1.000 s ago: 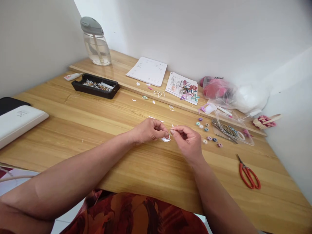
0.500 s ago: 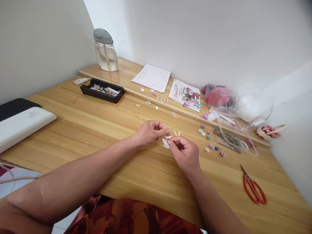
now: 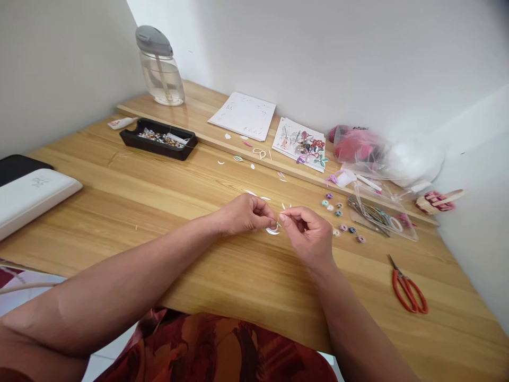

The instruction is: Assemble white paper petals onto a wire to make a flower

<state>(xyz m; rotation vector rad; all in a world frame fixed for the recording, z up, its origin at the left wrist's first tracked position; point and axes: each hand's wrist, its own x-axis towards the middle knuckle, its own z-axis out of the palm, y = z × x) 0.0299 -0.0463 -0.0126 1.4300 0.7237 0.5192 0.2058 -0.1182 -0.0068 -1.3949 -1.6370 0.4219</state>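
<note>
My left hand is closed in a pinch just above the wooden table. Facing it, my right hand pinches too, its fingertips almost touching the left ones. Between them shows a tiny, thin, pale piece, too small to name; which fingers grip it I cannot tell. A white petal-shaped cutout lies directly below the fingertips, partly hidden. Other slim white cutouts rest behind my left hand, and a few more stick out beyond my right fingers.
Orange-handled scissors lie at right, near small thread bobbins and a clear box of tools. Farther back are a black bead tray, white paper, wire flowers and a water bottle. A white device sits left.
My fingertips have drawn closer together, with my right hand slightly raised. White cutouts behind my left hand now show. The whole view has shifted a little.
</note>
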